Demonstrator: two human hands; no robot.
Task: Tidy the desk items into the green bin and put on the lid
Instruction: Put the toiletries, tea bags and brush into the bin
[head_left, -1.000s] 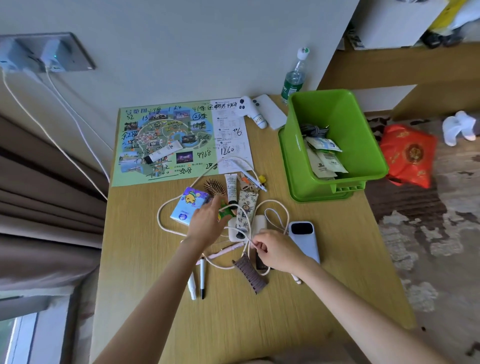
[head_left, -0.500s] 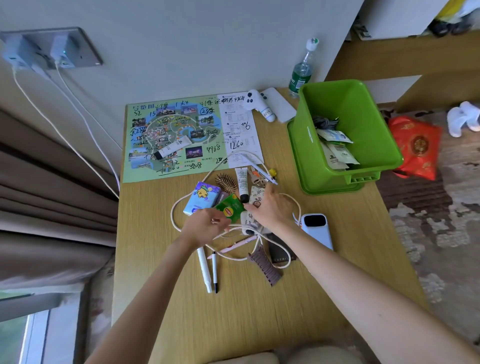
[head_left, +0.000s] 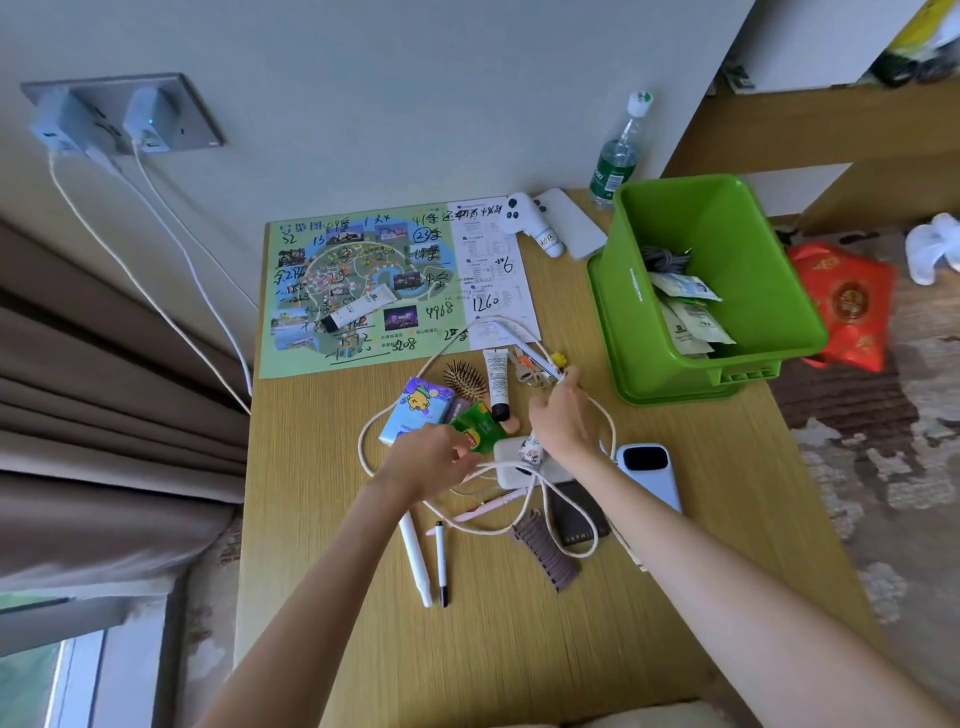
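Observation:
The green bin (head_left: 626, 291) stands at the desk's right edge on a green lid (head_left: 748, 373); sachets and a grey cord lie inside. A long white cable (head_left: 363, 441) loops around a pile of small items: a blue tissue pack (head_left: 415, 410), a green packet (head_left: 480, 428), a hairbrush (head_left: 464, 378), a tube (head_left: 497, 382), a white power bank (head_left: 511, 460) and a brown hair clip (head_left: 545, 553). My left hand (head_left: 431, 457) grips the cable beside the green packet. My right hand (head_left: 563, 415) reaches over the pile and pinches the cable's far loop.
A blue-and-white power bank (head_left: 649, 470), a dark wallet (head_left: 576, 517) and two pens (head_left: 428, 561) lie near the pile. A map sheet (head_left: 363, 291), white controller (head_left: 535, 226), phone and bottle (head_left: 618, 150) sit at the back. Curtain on the left, red bag (head_left: 847, 301) on the floor.
My right hand moved from the hair clip forward across the pile to the cable's far loop. My left hand drew back from the green packet and took hold of the cable.

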